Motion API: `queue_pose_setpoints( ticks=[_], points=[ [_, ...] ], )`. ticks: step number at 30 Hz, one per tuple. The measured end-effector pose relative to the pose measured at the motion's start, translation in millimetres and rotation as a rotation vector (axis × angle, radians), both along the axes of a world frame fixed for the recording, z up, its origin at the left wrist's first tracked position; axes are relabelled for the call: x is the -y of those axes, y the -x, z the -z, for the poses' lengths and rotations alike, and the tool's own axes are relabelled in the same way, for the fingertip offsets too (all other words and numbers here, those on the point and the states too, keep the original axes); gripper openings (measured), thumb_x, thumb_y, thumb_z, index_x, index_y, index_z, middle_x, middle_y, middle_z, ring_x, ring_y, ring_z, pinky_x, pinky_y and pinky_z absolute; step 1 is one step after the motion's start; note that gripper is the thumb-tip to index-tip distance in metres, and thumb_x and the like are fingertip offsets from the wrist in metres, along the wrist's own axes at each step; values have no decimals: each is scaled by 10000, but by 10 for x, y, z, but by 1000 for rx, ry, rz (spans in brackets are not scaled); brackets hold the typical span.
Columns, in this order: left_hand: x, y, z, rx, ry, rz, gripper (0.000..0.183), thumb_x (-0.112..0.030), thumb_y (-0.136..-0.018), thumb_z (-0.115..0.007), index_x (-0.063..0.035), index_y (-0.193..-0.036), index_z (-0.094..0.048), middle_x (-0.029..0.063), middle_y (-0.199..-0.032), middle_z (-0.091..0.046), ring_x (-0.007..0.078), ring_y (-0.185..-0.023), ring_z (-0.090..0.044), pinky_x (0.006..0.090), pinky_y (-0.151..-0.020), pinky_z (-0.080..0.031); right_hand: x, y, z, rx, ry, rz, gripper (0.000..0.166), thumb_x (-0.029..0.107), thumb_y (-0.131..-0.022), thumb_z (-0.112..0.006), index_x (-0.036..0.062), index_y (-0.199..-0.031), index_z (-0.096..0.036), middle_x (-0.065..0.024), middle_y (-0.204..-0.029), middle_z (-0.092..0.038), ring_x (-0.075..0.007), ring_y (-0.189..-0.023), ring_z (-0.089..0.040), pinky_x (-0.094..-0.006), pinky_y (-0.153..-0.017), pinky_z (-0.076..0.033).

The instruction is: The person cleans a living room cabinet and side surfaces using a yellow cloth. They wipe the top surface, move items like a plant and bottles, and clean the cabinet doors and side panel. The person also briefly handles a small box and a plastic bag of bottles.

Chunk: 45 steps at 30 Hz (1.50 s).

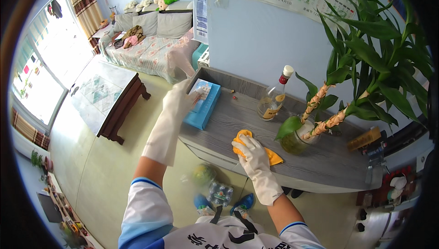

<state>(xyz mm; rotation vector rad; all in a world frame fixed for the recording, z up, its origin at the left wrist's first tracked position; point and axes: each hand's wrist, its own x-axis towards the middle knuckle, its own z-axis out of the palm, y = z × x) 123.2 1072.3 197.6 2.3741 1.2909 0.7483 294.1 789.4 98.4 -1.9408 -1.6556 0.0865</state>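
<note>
My right hand [253, 156], in a white rubber glove, presses a bunched orange cloth [274, 157] onto the grey wood-grain cabinet top [223, 139]. A glass vase [295, 144] with thick leafy stalks stands just to its right. Beyond the cloth is a clear glass bottle [271, 103] with a white cap and a red neck. My left hand [181, 94], gloved alike, is at the cabinet's left end by a flat blue box [202, 120]. Beside its fingers shows a small clear item with reddish marks; whether the hand grips it is unclear.
Shrink-wrapped bottles [221, 194] and a bagged round green thing [203, 173] lie on the floor by my covered shoes. Leaves [370, 53] overhang the right side. A yellow box [364, 138] stands at the cabinet's right end. A low table [106, 91] and a sofa [147, 50] are leftward.
</note>
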Motion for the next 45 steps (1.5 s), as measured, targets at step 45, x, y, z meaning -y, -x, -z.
queue_pose_setpoints(
  ticks=[45],
  points=[
    [-75,700,531,-184,102,245,796,-29,-804,-802,-184,-1530,-514,178,-1308,-695,386,-1211,-652,467,-1033,-528,-848,1036,237,-105,-21,-144,519,-35,-768,-747,157,-1249,-718,-117,-1424,-666,-323,-1321,-614,-396,-1155,-498]
  ],
)
